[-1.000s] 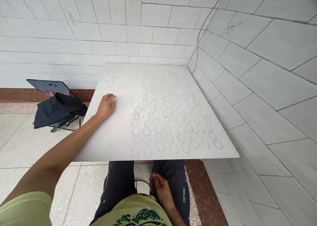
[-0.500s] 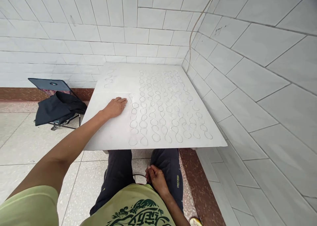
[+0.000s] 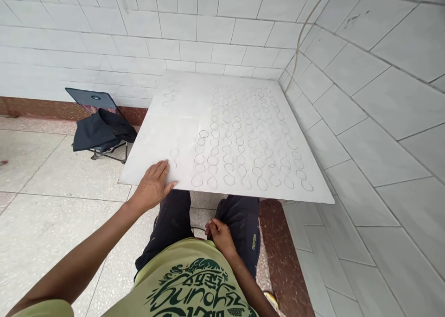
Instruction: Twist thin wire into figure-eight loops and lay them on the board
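Observation:
My left hand (image 3: 153,182) lies palm down over the front left edge of the white tabletop (image 3: 187,131), fingers stretched out and the thumb apart. Just past its fingertips is a thin S-shaped loop of line (image 3: 174,155), like fine wire; I cannot tell if the fingers touch it. Rows of similar thin dark figure-eight loops (image 3: 239,141) cover the middle and right of the tabletop. A few fainter curved pieces (image 3: 169,94) lie at the far left. My right hand (image 3: 219,233) rests closed on my lap, fingers curled together; whatever they may hold is hidden.
A low folding chair (image 3: 92,97) with a dark cloth (image 3: 102,129) over it stands on the tiled floor to the left. White tiled walls (image 3: 365,136) border the tabletop at the back and right. A cable (image 3: 299,41) runs down the corner.
My left hand has drawn back toward me, from mid-tabletop to its front left edge. The S-shaped loop by its fingertips has shifted nearer too. My right hand stays on my lap.

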`<state>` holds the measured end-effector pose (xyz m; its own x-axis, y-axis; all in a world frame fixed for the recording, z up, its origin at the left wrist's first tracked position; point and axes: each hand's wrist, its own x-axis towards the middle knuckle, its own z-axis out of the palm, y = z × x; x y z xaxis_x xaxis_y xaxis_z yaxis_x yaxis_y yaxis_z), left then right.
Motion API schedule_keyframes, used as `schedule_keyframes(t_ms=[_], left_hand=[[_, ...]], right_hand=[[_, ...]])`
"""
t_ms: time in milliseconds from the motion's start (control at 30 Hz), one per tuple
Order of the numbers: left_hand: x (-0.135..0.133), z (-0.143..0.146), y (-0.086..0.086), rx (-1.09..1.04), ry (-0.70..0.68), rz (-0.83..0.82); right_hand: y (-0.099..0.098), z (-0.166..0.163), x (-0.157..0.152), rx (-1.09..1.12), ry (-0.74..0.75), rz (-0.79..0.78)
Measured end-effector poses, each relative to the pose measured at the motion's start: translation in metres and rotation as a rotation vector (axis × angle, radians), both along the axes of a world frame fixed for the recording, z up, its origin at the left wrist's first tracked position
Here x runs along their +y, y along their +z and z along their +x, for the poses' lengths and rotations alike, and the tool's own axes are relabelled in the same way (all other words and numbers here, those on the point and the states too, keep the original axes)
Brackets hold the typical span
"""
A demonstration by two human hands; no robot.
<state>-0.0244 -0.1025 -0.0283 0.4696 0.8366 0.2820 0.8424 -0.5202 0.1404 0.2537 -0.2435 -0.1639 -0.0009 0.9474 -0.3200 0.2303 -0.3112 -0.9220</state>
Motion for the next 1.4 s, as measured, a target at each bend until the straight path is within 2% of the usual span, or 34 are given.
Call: schedule_keyframes(t_ms=[100, 167, 467, 533, 600, 733, 833, 1000, 1267, 1400], left_hand=[[-0.032, 0.008, -0.008, -0.087, -0.006, -0.005], [-0.043, 0.01, -0.012, -0.148, -0.008, -0.031], [-0.05, 0.003, -0.008, -0.321, 0.01, -0.107], [-0.056, 0.008, -0.005, -0.463, 0.061, -0.096], [-0.065, 0.017, -0.003, -0.689, 0.169, -0.102], [-0.082, 0.042, -0.007, -1.143, 0.435, -0.263], [-0.089, 0.059, -0.017, -1.311, 0.46, -0.379], [-0.099, 0.075, -0.028, -1.343, 0.378, -0.495], [-0.094, 0.072, -0.021, -1.414, 0.376, -0.654], [-0.095, 0.076, -0.021, -1.401, 0.332, -0.664]], right_hand=[[0.008, -0.006, 0.001, 0.04, 0.022, -0.012], [0.014, -0.011, 0.006, 0.083, 0.041, -0.021], [0.048, -0.044, 0.038, 0.29, 0.139, 0.029], [0.06, -0.052, 0.043, 0.346, 0.138, 0.033], [0.073, -0.059, 0.048, 0.397, 0.124, 0.046], [0.098, -0.07, 0.058, 0.502, 0.081, 0.053], [0.109, -0.075, 0.064, 0.522, 0.074, 0.067], [0.11, -0.074, 0.064, 0.477, 0.014, 0.118], [0.101, -0.062, 0.057, 0.302, -0.018, 0.187], [0.102, -0.061, 0.056, 0.358, -0.005, 0.129]])
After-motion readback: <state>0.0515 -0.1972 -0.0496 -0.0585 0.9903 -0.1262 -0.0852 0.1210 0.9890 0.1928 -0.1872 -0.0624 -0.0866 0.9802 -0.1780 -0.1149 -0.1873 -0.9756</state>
